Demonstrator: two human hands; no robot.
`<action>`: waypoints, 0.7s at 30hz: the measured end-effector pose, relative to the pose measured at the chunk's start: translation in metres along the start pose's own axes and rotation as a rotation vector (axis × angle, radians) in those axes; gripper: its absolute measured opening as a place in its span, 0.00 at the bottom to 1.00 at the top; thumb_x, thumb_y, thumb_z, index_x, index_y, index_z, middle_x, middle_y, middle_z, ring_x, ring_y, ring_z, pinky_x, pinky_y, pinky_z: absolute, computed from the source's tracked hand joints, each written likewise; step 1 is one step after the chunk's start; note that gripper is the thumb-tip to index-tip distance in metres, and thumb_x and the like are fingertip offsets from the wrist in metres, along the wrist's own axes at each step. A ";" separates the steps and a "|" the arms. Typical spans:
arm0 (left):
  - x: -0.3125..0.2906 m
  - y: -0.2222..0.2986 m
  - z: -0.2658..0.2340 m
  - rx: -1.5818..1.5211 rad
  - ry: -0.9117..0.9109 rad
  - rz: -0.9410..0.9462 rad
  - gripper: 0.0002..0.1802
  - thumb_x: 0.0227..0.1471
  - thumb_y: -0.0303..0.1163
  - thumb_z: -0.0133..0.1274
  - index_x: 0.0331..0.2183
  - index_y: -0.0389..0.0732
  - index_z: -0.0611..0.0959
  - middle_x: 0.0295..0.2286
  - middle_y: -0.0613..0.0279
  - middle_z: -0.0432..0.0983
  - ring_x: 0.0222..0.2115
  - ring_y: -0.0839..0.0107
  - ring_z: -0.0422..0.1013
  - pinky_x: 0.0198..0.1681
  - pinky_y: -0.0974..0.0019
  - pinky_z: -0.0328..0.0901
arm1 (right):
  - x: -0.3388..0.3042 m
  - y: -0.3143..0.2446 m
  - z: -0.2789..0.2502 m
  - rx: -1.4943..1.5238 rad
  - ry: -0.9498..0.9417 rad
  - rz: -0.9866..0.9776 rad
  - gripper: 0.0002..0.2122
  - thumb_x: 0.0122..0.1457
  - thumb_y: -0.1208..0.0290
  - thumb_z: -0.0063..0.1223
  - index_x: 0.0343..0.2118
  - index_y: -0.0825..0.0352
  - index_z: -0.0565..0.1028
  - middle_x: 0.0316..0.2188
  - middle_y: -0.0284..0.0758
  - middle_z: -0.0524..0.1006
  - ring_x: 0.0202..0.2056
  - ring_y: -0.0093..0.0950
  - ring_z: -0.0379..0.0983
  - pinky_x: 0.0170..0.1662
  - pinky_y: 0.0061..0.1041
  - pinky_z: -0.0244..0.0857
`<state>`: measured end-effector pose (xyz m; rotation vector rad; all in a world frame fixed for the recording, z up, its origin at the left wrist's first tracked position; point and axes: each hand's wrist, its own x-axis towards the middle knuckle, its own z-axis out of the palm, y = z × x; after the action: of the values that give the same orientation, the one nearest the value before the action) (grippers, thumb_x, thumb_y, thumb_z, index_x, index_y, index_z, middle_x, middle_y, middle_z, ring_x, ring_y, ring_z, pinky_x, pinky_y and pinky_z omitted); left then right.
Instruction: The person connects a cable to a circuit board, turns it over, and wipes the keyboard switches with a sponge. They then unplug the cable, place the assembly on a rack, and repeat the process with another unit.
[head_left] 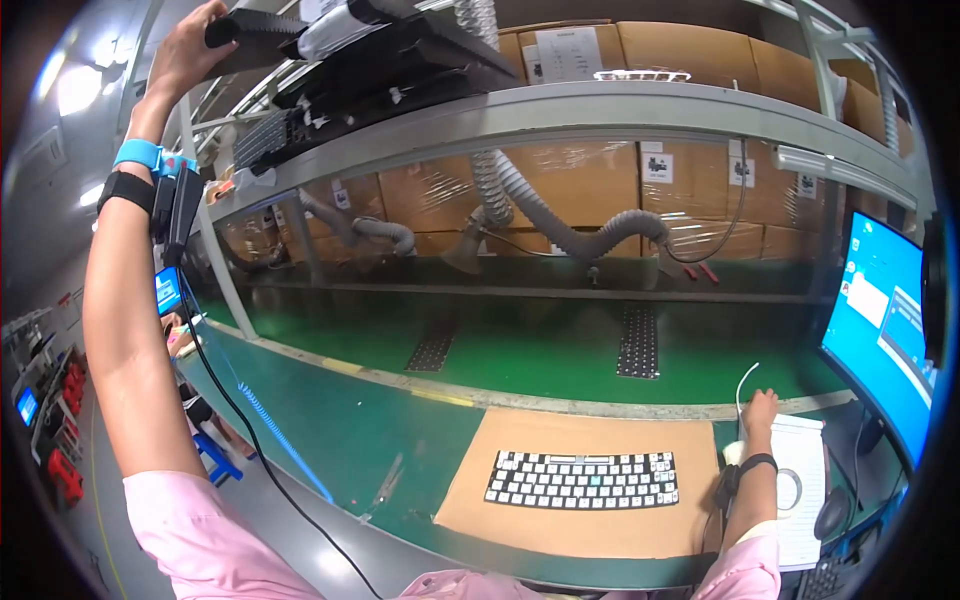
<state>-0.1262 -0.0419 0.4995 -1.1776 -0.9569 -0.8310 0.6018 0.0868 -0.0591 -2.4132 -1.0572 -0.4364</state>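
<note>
High at the upper left, my left hand (190, 48) is raised to the shelf, its fingers closed round the end of a black panel with a ridged edge (262, 30). Other dark keyboard-like parts (400, 75) lie on the shelf beside it. My right hand (761, 410) is low at the right with its fingers curled, close to a thin white cable (741, 385); what it holds, if anything, is hidden. Between my arms, a keyboard with white and black keys and one teal key (582, 480) lies on a brown cardboard sheet (470, 490).
A grey shelf beam (600, 105) crosses above the green bench. Two dark perforated strips (638, 343) lie on the green surface farther back. Flexible grey ducts (590, 235) hang behind. At the right stand a monitor (875, 310), papers (800, 530) and a black mouse (832, 513).
</note>
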 end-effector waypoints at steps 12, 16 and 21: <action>0.014 -0.003 0.083 -0.229 0.114 -0.013 0.22 0.36 0.36 0.60 0.36 0.44 0.74 0.33 0.57 0.74 0.37 0.62 0.70 0.39 0.63 0.63 | 0.003 -0.004 -0.003 0.025 0.011 0.001 0.08 0.45 0.76 0.46 0.30 0.69 0.73 0.42 0.43 0.66 0.46 0.40 0.60 0.47 0.37 0.56; 0.025 0.000 0.122 -0.571 0.130 -0.051 0.19 0.40 0.38 0.58 0.34 0.39 0.74 0.31 0.56 0.73 0.35 0.65 0.70 0.38 0.64 0.63 | 0.003 -0.001 0.005 0.010 0.039 -0.006 0.08 0.45 0.75 0.47 0.30 0.69 0.73 0.42 0.44 0.66 0.46 0.40 0.61 0.47 0.37 0.56; 0.026 -0.011 0.153 -0.571 0.180 -0.152 0.24 0.37 0.35 0.59 0.41 0.44 0.74 0.36 0.61 0.73 0.36 0.73 0.68 0.42 0.70 0.61 | 0.003 -0.006 0.004 0.016 0.029 -0.007 0.08 0.45 0.75 0.47 0.30 0.68 0.73 0.42 0.44 0.66 0.46 0.40 0.60 0.47 0.38 0.56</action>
<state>-0.1521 0.1052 0.5439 -1.4915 -0.6813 -1.3668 0.5996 0.0939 -0.0590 -2.3835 -1.0527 -0.4619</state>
